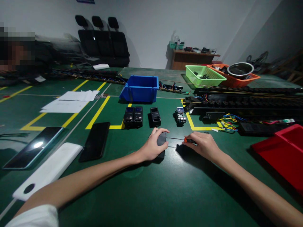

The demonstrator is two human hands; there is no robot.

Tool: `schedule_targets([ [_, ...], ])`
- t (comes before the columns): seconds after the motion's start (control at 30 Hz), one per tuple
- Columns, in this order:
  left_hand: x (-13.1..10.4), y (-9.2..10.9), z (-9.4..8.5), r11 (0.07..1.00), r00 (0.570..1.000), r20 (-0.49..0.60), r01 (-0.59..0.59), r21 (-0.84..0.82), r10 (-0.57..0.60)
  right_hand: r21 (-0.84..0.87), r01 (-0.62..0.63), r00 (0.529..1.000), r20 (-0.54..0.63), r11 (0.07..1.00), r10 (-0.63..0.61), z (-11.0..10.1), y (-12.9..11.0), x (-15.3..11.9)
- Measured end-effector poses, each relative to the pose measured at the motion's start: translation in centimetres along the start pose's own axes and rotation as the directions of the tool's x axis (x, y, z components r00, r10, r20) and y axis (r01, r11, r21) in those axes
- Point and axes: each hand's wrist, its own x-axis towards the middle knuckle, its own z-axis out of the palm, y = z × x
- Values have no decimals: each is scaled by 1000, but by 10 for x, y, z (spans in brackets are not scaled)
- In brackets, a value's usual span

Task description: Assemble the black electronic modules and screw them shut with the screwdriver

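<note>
My left hand (pixel 152 146) is closed around a small black box (pixel 162 139), keeping it on the green table top. In my right hand (pixel 201 144) is a screwdriver with an orange and black handle (pixel 188 140). Its thin shaft points left, and the tip is at or close to the box's right side; I cannot tell whether it touches. Just beyond my hands stand two black modules (pixel 133 116) side by side and a single black housing (pixel 155 116). Farther right sits a bare circuit-board assembly (pixel 180 116).
A blue bin (pixel 142 90) stands behind the modules, a red bin (pixel 281 154) at right. Phones (pixel 96 140), a white power bank (pixel 48 170) and papers (pixel 69 101) lie left. Wired black rails (pixel 227 105) and a green basket (pixel 204 77) are back right. Another person (pixel 14 53) is far left.
</note>
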Motion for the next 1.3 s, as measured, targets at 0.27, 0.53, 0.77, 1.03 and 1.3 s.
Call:
schedule_targets([
  [0.27,0,-1,0,1000,1000,3,-5,-7,5,169,-158,985,98,973,142,-1,0,2],
  [0.53,0,-1,-1,1000,1000,8,-7,-6,7,578,-427,899,351,696,261,-9,-11,12],
  [0.77,0,-1,0,1000,1000,4,-5,-15,5,427,-364,925,272,828,266,-6,-11,10],
  [1.03,0,-2,0,1000,1000,6,-11,-13,11,21,-51,998,-43,999,51,5,-4,0],
  [1.3,1,-1,0,1000,1000,5,-8,-17,8,112,-141,990,22,984,139,2,-7,1],
])
